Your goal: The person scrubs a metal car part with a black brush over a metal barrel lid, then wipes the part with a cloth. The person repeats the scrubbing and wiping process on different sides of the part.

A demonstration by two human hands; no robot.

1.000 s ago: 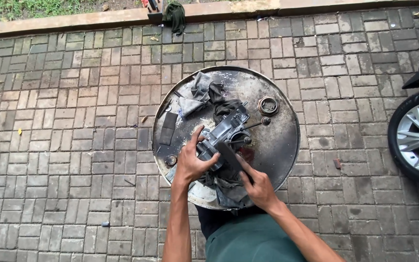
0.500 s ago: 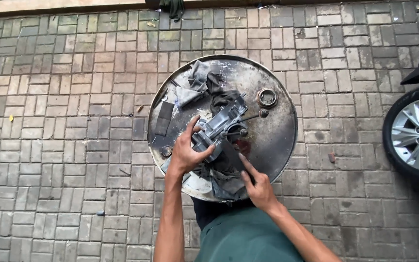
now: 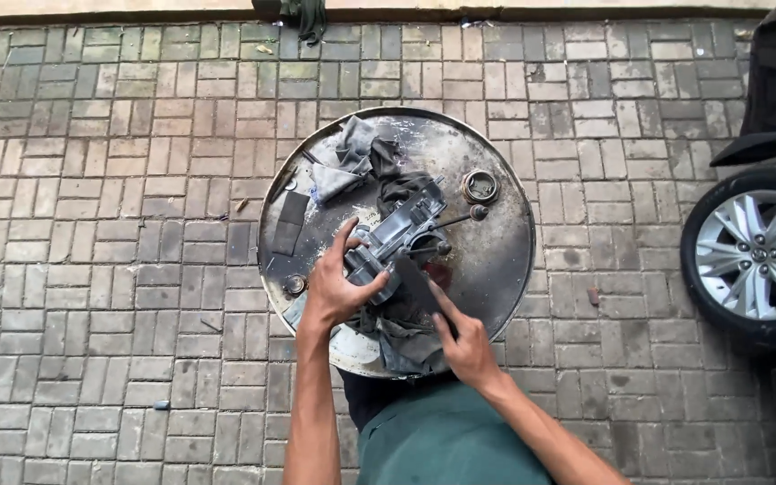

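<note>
Lowered, right hand (image 3: 469,346) nears drum top (image 3: 496,260) edge; left hand (image 3: 339,287) grips engine part (image 3: 397,238).

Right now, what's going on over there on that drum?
A person stands over a metal drum on brick paving and works on its round lid. The left hand grips a grey metal machine part lying on dark rags. The right hand presses a dark flat piece just beside that part, forefinger stretched along it. A metal ring sits apart near the rim. A car wheel stands at the right.
</note>
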